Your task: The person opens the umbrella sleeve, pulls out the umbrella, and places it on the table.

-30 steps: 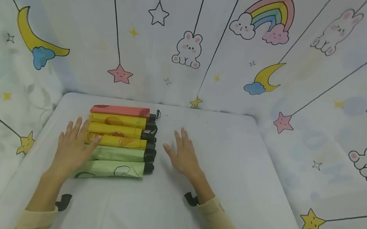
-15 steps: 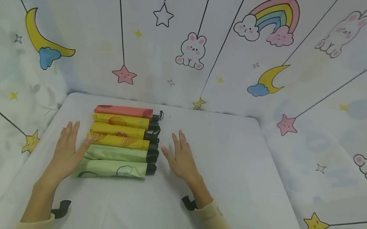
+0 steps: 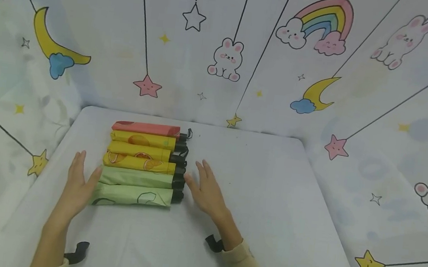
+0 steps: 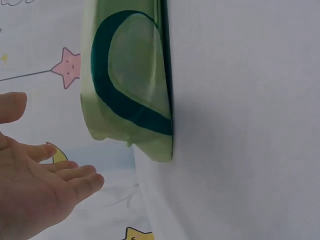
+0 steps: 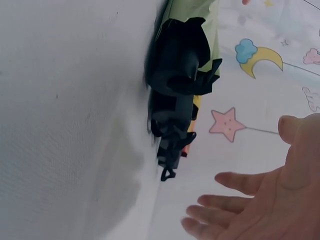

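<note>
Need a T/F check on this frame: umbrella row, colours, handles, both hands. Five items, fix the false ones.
1. Six folded umbrellas lie side by side on the table. True.
2. The umbrella nearest the person is red. False: it is light green; the red umbrella lies farthest away.
3. The black handles point toward the person's left. False: they point right.
4. The right hand is beside the handle ends. True.
5. The left hand grips a yellow umbrella. False: it grips nothing, and its fingers are extended.
</note>
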Available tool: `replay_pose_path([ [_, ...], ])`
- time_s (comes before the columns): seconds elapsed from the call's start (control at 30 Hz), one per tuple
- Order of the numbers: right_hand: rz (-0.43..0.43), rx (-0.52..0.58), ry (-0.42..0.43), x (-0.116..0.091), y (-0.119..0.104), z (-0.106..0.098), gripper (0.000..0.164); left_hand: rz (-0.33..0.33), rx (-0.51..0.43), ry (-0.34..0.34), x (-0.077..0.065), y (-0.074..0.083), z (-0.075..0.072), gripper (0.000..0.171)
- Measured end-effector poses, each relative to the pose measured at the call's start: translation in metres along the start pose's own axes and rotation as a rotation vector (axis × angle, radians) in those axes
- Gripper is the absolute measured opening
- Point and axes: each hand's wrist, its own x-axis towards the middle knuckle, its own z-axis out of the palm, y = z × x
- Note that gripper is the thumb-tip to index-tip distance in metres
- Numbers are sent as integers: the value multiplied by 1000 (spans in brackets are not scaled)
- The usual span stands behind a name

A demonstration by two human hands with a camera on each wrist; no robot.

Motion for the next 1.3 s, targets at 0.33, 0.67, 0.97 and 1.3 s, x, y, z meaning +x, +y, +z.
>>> replay_pose_path([
  [0.33,8,88,16,-4,-8,4,86,-181,-150,26,-12,8,6,75],
  [0.67,36,111,32,-9,-11,10,63,-361,-302,166,-16,5,16,72],
  [0.97,34,107,-29,-13,-11,14,44,-442,-441,304,-18,1,24,69],
  [1.3,48,129,-115,-13,-11,18,38,-470,-577,392,-16,-1,28,67],
])
